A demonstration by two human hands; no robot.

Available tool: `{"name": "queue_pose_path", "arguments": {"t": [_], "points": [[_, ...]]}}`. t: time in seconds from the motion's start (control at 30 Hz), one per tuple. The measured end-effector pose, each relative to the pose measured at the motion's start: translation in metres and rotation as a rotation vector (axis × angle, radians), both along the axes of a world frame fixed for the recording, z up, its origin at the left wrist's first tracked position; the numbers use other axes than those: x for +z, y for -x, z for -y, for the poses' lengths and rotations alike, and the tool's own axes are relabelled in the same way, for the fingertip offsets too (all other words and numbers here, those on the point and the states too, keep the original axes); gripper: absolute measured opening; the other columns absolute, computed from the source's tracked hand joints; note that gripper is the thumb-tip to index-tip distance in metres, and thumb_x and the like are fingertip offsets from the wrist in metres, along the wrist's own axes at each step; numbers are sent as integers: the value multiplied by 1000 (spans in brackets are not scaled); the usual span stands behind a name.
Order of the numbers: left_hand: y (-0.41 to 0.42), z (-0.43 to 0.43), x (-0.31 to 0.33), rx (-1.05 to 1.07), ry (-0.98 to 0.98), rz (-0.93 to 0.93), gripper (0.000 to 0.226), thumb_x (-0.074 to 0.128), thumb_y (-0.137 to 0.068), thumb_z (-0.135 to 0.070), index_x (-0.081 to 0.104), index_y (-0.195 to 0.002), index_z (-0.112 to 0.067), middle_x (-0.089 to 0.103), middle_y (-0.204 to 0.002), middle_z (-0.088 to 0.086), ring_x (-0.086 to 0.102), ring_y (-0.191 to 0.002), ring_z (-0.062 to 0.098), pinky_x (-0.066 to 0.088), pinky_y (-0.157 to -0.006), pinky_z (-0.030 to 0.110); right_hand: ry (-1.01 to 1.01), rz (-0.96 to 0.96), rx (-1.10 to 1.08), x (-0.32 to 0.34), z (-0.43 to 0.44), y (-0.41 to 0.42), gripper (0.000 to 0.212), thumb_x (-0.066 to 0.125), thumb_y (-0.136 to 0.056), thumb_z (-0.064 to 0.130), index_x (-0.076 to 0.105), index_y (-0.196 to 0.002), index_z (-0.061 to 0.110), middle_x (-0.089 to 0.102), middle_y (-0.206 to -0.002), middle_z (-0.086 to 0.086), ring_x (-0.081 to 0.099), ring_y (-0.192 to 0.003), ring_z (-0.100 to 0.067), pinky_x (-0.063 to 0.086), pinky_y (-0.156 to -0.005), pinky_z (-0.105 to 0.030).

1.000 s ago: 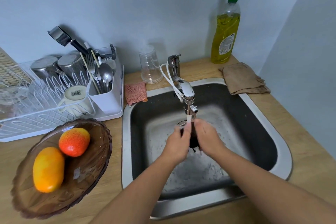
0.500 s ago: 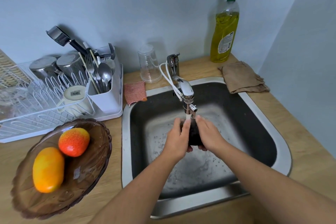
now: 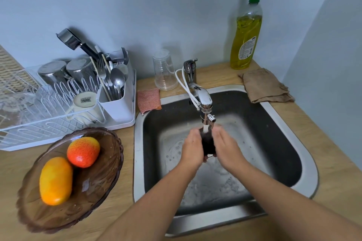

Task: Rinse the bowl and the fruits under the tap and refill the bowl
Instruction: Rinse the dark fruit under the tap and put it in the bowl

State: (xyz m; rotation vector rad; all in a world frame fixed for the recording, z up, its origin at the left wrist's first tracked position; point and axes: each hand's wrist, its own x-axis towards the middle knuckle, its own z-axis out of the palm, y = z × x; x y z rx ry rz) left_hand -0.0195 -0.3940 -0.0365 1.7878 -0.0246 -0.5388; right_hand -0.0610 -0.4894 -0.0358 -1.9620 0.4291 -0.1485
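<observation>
Dark fruit [image 3: 208, 141], held upright under the tap [image 3: 205, 101] over the middle of the sink [image 3: 290, 123]. It is clasped between the left hand [image 3: 193, 147] and right hand [image 3: 227, 146], both closed on it from opposite sides, with its long axis roughly vertical and the stream striking its top. The bowl [image 3: 101, 182] is set on the counter to the near left, well apart from the sink, and already holds a yellow fruit [image 3: 55, 181] and a red fruit [image 3: 83, 151] that touch. The bowl lies left of the grip, so the left hand is judged nearer for the transfer.
</observation>
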Motion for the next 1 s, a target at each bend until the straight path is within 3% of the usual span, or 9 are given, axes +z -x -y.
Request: {"name": "queue_pose_path", "arguments": {"t": [0.17,0.23,0.33,0.43,0.57,0.67,0.73,0.83,1.0], "points": [[4,-3,0,53,78,3,32,26,-102,-34,50,-101,-14,59,-88,13,54,-61,18,46,-47,25,93,63,-33,-1,-6,-11,32,24,-102,28,52,-88,27,58,-83,4,55,-82,-16,41,-70,-30],[14,0,-4,-13,166,87,18,31,-103,-31,45,-115,-29,58,-105,7,61,-78,17,51,-58,23,18,-23,-141,1,5,-22,38,23,-101,27,55,-81,24,60,-83,-2,55,-84,-22,44,-74,-35],[19,4,-10,-58,231,94,29,34,-103,-28,37,-128,-43,51,-126,1,59,-104,18,55,-74,25,20,-113,-187,1,15,-26,42,23,-98,31,61,-92,15,63,-90,-10,58,-87,-27,50,-81,-46],[10,-1,-6,-12,265,-18,28,24,-105,-34,48,-113,-47,59,-114,3,59,-90,17,53,-71,29,19,-28,-42,3,4,-9,33,24,-101,32,54,-103,20,59,-98,-4,56,-93,-22,46,-80,-38],[-3,-7,-5,-98,172,-107,38,23,-103,-40,54,-119,-25,63,-97,10,58,-70,16,53,-64,30,283,5,66,2,7,-7,25,26,-101,30,50,-96,25,59,-95,-1,55,-87,-20,43,-73,-35],[1,-11,-4,-191,111,12,29,33,-103,-32,47,-128,-26,62,-106,8,60,-75,16,53,-68,26,13,-180,56,5,21,-19,35,26,-99,29,55,-82,21,60,-74,-9,57,-60,-24,41,-46,-26],[5,-15,-6,-213,96,109,29,39,-102,-26,45,-130,-30,60,-116,2,61,-93,15,52,-69,17,-208,-301,44,5,25,-19,36,27,-98,31,58,-84,20,60,-69,-14,52,-49,-23,34,-42,-24],[5,-21,-9,-158,124,146,30,42,-101,-24,47,-125,-41,58,-119,-3,61,-98,17,55,-74,21,-318,-233,23,-3,21,-8,32,29,-100,35,59,-101,23,64,-83,-9,56,-58,-18,41,-51,-28],[-2,-34,-7,-124,156,75,35,57,-94,-14,52,-119,-37,52,-123,-2,61,-108,20,57,-88,36,-130,-10,121,-12,12,5,33,38,-100,18,45,-128,34,57,-106,12,54,-88,-2,41,-71,-18]]}}
